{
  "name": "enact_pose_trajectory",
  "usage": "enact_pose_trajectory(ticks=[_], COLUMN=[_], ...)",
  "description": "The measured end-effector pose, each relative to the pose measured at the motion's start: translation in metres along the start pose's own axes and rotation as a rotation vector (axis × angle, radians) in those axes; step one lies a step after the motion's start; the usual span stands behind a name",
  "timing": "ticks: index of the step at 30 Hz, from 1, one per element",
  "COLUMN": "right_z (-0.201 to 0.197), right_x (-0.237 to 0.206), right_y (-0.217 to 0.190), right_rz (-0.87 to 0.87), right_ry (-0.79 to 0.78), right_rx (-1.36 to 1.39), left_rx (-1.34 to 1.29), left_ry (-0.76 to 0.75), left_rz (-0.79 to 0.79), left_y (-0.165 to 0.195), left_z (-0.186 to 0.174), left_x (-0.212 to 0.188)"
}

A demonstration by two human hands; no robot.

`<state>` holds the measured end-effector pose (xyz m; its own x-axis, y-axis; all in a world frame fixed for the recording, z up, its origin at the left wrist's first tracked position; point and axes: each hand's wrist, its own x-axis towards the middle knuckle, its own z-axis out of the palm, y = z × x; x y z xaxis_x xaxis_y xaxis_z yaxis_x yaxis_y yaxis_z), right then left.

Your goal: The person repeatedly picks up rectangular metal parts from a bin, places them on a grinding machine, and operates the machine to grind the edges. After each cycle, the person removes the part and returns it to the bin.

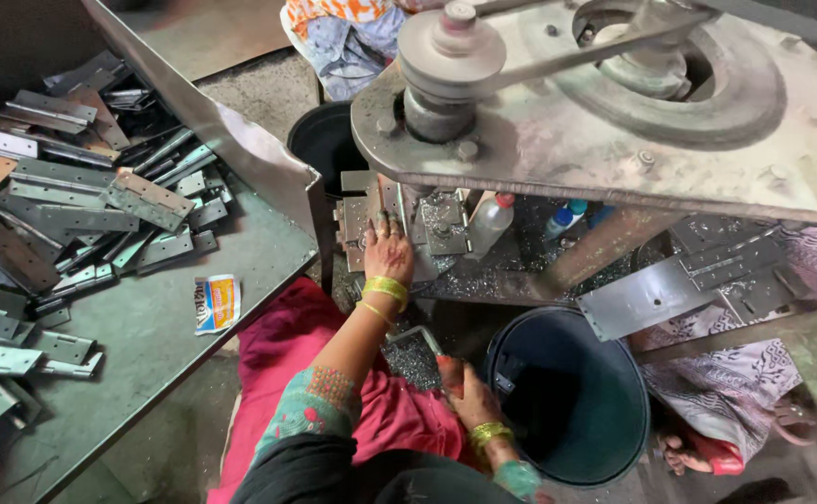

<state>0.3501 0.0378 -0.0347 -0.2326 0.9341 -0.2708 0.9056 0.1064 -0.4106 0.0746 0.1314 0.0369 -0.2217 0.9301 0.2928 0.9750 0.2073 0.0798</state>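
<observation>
Steel hinges (82, 201) lie heaped on a grey tabletop (156, 345) at 9 o'clock. At centre, the left hand (388, 250) presses a hinge plate (357, 224) under a belt-driven machine (604, 103), fingers flat on the metal; whether its grip is clenched is hard to tell. At 6 o'clock the right hand (469, 397) has its grip closed on a small reddish tool (447, 369), possibly a brush, beside a dark bucket (572, 397).

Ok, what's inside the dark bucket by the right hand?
The bucket looks mostly empty: a few dark flat metal pieces lie against its near wall. Its bottom is in shadow, so anything deeper cannot be made out. The right hand rests just outside the rim.
</observation>
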Motion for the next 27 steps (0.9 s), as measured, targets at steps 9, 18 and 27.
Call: enact_pose_trajectory(ticks=[9, 18, 27], right_z=[0.005, -0.022, 0.02], right_x=[0.009, -0.012, 0.01], right_y=[0.019, -0.015, 0.013], right_rz=[-0.034, 0.051, 0.047], right_ry=[-0.09, -0.116, -0.067], right_rx=[0.022, 0.102, 0.089], left_rx=[0.082, -0.064, -0.001], left_ry=[-0.196, -0.166, -0.246], left_rz=[0.014, -0.086, -0.1], left_y=[-0.023, -0.028, -0.023], left_z=[0.006, 0.045, 0.034], left_x=[0.032, 0.04, 0.048])
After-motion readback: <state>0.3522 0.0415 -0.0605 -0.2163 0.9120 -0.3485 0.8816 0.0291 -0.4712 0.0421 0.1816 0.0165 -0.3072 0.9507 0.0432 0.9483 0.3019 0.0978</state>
